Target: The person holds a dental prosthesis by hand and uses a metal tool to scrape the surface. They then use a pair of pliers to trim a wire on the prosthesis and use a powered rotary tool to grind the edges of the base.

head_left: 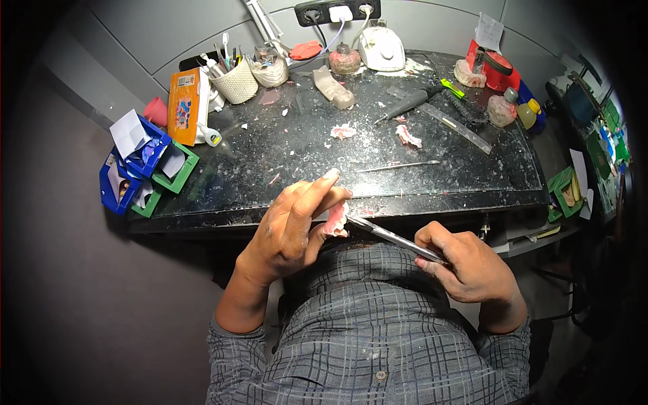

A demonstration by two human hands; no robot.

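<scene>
My left hand (287,223) pinches a pink denture (335,220) with pale teeth between thumb and fingers, just past the front edge of the bench. My right hand (469,263) is closed round a slim silver hand tool (395,239). Its dark tip points left and meets, or nearly meets, the tooth side of the denture; contact is too small to tell. On the black bench ahead lie two more pink-and-white denture pieces (343,131) (408,136) and a thin metal dental instrument (398,166).
A dark rotary handpiece (412,102) rests by a clear ruler (455,127). Blue bins (121,182) and an orange box (184,108) stand left, near a white tool cup (236,82). Jars (501,108) stand at the right. Dust and crumbs cover the black bench (283,145).
</scene>
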